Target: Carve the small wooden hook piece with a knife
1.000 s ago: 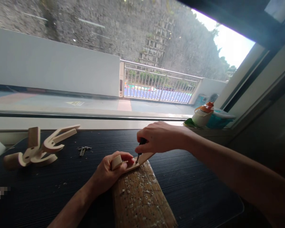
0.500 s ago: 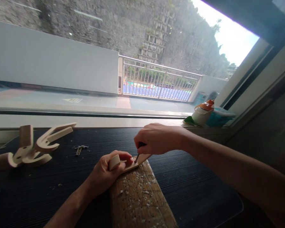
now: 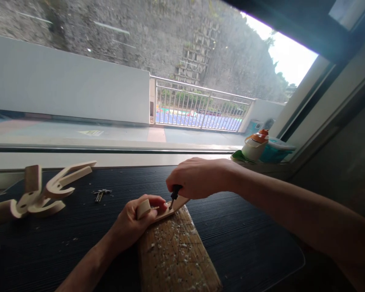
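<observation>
My left hand [image 3: 135, 217] is closed around a pale wooden hook [image 3: 144, 209], its curved end showing between thumb and fingers. The hook's flat part lies across the far end of a worn wooden block [image 3: 179, 251] dotted with small holes and white crumbs. From above, my right hand [image 3: 190, 178] grips the dark handle of a screwdriver [image 3: 172, 198]. Its metal shaft stands slightly tilted, the tip against the hook's flat part near my left fingertips. Whether a screw sits under the tip is too small to tell.
Several wooden hooks [image 3: 45, 192] lie at the left of the black table [image 3: 249, 239]. A small heap of screws [image 3: 101, 194] sits closer to my left hand. On the windowsill at the right stand a bottle with an orange top [image 3: 255, 146] and a teal container [image 3: 276, 150].
My right hand has turned on the screwdriver, so more of its dark handle shows. The tip stays on the hook, and my left hand keeps its grip. The view has shifted slightly.
</observation>
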The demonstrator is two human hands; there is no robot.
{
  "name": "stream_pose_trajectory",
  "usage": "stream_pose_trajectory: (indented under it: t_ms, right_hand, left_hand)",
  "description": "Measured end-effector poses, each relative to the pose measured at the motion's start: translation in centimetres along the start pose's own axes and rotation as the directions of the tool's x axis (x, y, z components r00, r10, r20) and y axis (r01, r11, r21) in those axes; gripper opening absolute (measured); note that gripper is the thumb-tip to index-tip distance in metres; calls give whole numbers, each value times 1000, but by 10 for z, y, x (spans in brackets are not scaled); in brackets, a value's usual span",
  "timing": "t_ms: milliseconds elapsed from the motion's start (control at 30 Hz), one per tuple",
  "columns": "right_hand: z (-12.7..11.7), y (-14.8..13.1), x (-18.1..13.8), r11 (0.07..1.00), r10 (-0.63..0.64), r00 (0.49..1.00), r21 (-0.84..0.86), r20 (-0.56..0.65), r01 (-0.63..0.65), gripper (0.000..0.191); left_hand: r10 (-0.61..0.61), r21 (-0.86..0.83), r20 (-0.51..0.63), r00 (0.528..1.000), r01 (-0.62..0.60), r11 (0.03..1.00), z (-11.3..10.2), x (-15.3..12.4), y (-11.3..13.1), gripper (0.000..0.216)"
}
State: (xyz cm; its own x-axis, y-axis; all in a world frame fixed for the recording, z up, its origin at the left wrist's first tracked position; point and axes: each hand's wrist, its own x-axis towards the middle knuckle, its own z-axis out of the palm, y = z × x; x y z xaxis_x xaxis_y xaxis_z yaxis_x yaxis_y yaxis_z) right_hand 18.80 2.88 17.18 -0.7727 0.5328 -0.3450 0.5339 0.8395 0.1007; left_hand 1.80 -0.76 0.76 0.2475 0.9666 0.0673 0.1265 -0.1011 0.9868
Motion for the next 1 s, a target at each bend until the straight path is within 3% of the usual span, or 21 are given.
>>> stream_pose_trajectory:
  t_ms: [233, 467, 667, 800, 1000]
  right_hand:
    - [5, 1, 3, 999, -27, 1000, 24, -5, 27, 24]
    - [8, 4, 7, 993, 115, 993, 27, 19, -115, 28]
    - [5, 7, 1, 998, 32, 996, 56, -83, -28, 34]
    - [3, 8, -1, 994, -77, 995, 74, -61, 81, 25]
    - [9, 12, 1, 992, -41, 996, 119, -75, 50, 23]
  left_hand:
    - [-16, -6, 9, 1000, 16, 1000, 0, 0, 3, 25]
    - [-12, -14, 2, 1000, 12, 1000, 0, -1, 3, 24]
    - [11, -9, -16, 1000, -11, 1000, 1, -2, 2, 24]
    - [-1, 26, -13, 1000, 2, 1000, 0, -1, 3, 24]
    - [-9, 35, -14, 1000, 10, 999, 1, 0, 5, 23]
